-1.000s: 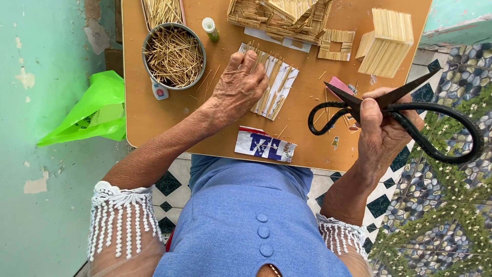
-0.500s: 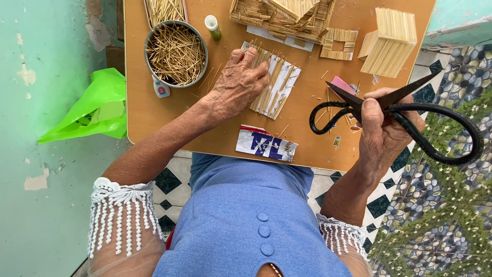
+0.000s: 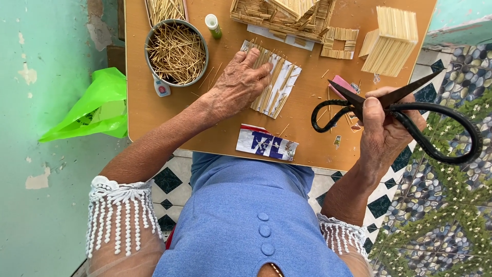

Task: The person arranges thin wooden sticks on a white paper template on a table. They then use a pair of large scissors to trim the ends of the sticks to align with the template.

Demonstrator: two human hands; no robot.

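Your left hand (image 3: 237, 84) lies flat, fingers spread, pressing a mat of thin straw sticks (image 3: 274, 84) glued on paper, mid-board. Your right hand (image 3: 382, 123) grips black iron scissors (image 3: 405, 110) by their looped handles, blades parted. Metal bowl (image 3: 177, 51) of loose splinters sits beside.

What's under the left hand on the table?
The left hand presses a row of thin sticks lying on white paper. The palm hides the part beneath it.
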